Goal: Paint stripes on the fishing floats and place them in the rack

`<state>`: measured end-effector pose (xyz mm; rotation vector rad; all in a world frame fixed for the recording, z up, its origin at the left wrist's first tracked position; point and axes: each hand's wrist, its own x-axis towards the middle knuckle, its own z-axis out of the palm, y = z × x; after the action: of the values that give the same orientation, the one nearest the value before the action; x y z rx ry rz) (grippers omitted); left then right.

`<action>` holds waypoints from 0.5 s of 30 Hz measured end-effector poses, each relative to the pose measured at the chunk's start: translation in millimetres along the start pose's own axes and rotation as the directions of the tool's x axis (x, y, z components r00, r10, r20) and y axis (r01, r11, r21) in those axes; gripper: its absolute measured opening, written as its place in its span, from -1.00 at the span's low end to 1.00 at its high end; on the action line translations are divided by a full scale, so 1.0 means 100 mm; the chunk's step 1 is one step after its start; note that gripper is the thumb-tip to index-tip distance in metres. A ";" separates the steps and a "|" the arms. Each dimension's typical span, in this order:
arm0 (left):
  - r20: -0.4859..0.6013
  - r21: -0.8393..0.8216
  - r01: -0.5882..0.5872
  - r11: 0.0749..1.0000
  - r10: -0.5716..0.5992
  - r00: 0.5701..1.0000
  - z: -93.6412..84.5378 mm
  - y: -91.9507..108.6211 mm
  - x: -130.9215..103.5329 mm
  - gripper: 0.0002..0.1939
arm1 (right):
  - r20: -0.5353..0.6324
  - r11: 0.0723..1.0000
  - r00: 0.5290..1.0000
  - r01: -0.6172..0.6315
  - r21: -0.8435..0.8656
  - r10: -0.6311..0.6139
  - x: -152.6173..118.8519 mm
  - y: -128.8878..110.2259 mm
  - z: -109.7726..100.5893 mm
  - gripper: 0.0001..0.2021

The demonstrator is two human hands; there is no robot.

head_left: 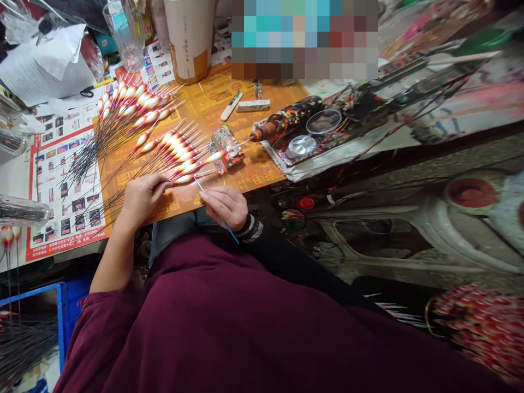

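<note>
My left hand (143,197) is at the table's front edge, thumb and fingers pinched at the dark stem end of a fishing float (183,179), a slim cream body with red ends. Another float (215,156) lies just beyond, its tip in line with the wooden-ended spindle (264,132). Between the fingers of my right hand (227,207) is a thin blue-handled paintbrush (229,230), its pale tip close to the nearest float. A row of similar floats (176,144) lies behind my left hand, several resting toward a paint-spattered block (226,144).
A larger bunch of floats (135,101) lies at the back left. Beyond stand a glass mug (125,35) and a tall container (190,38). Small dishes (302,146) sit by the spindle. Below are a blue crate (61,322) and, at right, many red pieces (483,327).
</note>
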<state>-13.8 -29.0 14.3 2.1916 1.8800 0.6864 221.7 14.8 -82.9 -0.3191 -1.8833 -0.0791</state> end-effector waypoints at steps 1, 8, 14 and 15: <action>0.016 -0.039 0.028 0.999 -0.027 0.999 -0.07 -0.04 -0.06 -0.82 | 0.009 1.000 1.000 0.006 0.020 -0.006 0.01 -0.03 0.00 -0.62; 0.442 -0.380 0.511 0.771 -0.334 0.832 -0.65 -0.39 -0.41 -0.78 | 0.098 0.962 0.992 0.052 0.270 -0.081 0.04 -0.38 0.23 -0.62; 0.558 -0.492 0.566 0.662 -0.259 0.788 -0.76 -0.66 -0.53 -0.76 | 0.177 0.863 0.957 0.115 0.492 -0.228 0.11 -0.70 0.54 -0.54; 0.554 -0.511 0.548 0.663 -0.233 0.799 -0.75 -0.69 -0.54 -0.75 | 0.176 0.848 0.953 0.123 0.516 -0.246 0.14 -0.75 0.59 -0.53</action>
<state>-114.1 -80.7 38.9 1.2736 1.4840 0.5630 143.5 -42.4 -82.2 0.2259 -2.0863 0.3315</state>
